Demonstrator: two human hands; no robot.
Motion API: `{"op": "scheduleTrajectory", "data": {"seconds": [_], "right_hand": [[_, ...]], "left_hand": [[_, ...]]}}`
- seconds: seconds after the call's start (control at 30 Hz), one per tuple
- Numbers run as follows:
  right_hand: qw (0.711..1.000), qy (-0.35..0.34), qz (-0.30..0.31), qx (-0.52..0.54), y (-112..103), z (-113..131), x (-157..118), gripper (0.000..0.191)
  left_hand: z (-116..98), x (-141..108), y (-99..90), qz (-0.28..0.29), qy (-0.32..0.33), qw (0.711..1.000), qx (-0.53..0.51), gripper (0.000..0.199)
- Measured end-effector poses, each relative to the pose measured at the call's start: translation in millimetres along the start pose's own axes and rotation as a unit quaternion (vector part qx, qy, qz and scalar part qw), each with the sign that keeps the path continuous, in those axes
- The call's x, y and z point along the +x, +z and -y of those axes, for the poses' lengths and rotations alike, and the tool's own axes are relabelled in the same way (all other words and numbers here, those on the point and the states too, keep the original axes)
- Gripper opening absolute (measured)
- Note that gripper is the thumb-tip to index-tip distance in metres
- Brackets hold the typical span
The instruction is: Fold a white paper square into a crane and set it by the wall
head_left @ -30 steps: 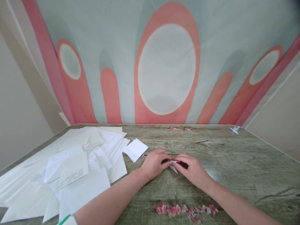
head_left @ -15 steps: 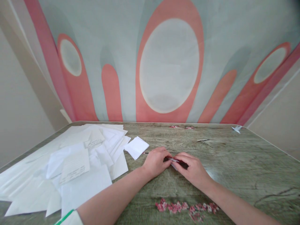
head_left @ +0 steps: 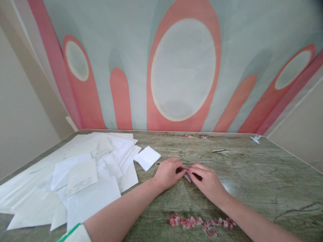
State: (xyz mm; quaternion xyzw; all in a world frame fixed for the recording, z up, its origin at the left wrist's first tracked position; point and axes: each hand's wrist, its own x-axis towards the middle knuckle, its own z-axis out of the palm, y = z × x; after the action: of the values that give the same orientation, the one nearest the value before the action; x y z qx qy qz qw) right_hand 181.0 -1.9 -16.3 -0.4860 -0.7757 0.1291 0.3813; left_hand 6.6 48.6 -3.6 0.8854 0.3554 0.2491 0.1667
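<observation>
The table (head_left: 267, 174) has a wood-grain surface, grey-green and brown, with dark streaks like cracks in the boards. Pink blossom shows on it in a broken row (head_left: 186, 222) at the lower centre of the frame, and in two small patches (head_left: 205, 137) near the far edge.

The loose papers (head_left: 93, 201) fill the left and lower left: thin, smooth, white to cream, fanned and overlapping — too many layers to count. Two of them carry lines of small print, too small to read. One white square (head_left: 147, 158), crisp-edged, lies at an angle just right of that heap. One pointed, folded white shape (head_left: 256, 138) sits near the table's far right corner.

Two bare hands meet near the centre. The left hand (head_left: 168, 173) and the right hand (head_left: 206, 178) each have thumb and fingers pinched on one small folded paper (head_left: 187, 178). It lies between the two sets of fingertips — a thin edge runs into the right hand's grip, and a pale, pointed flap slants down below it. The fingers hide the rest.

A white sleeve (head_left: 81, 234) with green trim shows at the lower left. Behind stands a grey-green backdrop (head_left: 137, 50) with coral shapes, three of them holding pale ovals.
</observation>
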Motion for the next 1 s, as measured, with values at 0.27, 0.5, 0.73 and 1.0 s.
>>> {"op": "scheduleTrajectory", "data": {"seconds": [0.27,0.5,0.73,1.0], "right_hand": [[0.999,-0.020,0.019,-0.034,-2.2,-1.1,-0.1,0.019],[0.993,-0.055,0.006,-0.100,-2.1,-2.8,-0.8,0.018],[0.993,-0.066,0.002,-0.093,-0.5,-1.2,-0.1,0.018],[0.993,-0.016,-0.002,-0.117,-9.0,0.1,-2.6,0.011]], "left_hand": [[1.4,-2.9,-6.1,0.023,0.030,0.999,-0.014,0.018],[1.2,-2.9,-8.4,0.032,0.025,0.999,-0.022,0.021],[-1.8,-1.1,-5.4,0.014,0.014,1.000,0.014,0.016],[-2.9,-2.9,-2.8,0.001,0.014,0.997,0.072,0.018]]}}
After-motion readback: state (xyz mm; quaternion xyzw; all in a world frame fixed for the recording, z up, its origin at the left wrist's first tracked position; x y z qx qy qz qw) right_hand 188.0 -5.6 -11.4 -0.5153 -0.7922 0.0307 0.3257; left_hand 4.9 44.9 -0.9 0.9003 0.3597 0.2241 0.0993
